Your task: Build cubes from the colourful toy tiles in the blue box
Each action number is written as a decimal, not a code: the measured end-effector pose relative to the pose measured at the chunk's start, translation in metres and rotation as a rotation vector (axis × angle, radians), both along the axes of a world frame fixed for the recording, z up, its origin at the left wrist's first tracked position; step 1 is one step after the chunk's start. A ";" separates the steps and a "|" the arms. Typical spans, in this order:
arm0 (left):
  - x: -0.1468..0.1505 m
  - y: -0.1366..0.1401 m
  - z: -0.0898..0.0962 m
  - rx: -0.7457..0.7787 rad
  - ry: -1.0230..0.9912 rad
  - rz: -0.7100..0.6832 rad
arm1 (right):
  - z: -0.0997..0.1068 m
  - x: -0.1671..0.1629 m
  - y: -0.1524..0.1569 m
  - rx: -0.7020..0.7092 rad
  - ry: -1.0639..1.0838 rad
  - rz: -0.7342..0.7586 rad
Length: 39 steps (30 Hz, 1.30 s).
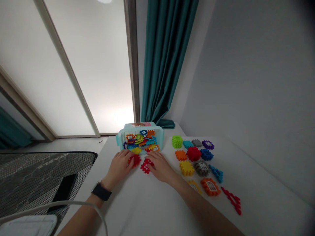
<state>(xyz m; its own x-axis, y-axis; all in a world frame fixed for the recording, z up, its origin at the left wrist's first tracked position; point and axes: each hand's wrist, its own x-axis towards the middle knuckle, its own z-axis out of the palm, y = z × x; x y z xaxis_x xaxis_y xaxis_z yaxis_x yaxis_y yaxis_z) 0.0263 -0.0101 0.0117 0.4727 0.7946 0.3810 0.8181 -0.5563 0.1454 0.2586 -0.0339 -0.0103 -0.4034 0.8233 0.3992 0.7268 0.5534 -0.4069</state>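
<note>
The left hand (121, 164) is closed around a red piece (136, 160), the right hand (161, 166) half-curled over a red window piece (145, 167) (gripped or merely touched, I cannot tell), both just nearer than the tub (160, 133). Laid-out pieces (187, 168) already lie to its right; a mixed heap (140, 141) is left inside.

From my right hand (159, 166), white tabletop (145, 203) offers passage toward six o'clock; teal bin (161, 135) obstructs eleven, yellow block (186, 168) three.
</note>
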 end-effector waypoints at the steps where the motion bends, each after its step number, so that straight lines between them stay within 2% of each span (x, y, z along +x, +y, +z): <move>1: -0.002 -0.001 -0.005 0.000 -0.020 0.004 | -0.003 -0.003 0.000 -0.003 -0.013 -0.017; 5: -0.003 -0.002 -0.017 -0.030 -0.090 -0.024 | -0.018 -0.012 -0.002 -0.016 -0.046 -0.049; 9: -0.006 0.001 -0.019 -0.074 -0.108 -0.095 | -0.033 -0.017 -0.006 -0.014 -0.020 -0.029; 12: -0.011 0.004 -0.021 -0.099 -0.083 -0.090 | -0.039 -0.017 -0.007 -0.006 0.030 -0.027; 22: -0.009 0.001 -0.023 -0.171 0.010 -0.105 | -0.033 -0.012 -0.016 0.000 0.041 -0.050; 30: -0.007 0.002 -0.028 -0.177 -0.151 -0.130 | -0.033 -0.010 -0.018 -0.015 0.042 -0.047; 39: -0.009 0.004 -0.034 -0.162 -0.214 -0.171 | -0.028 -0.011 -0.020 -0.033 0.031 -0.048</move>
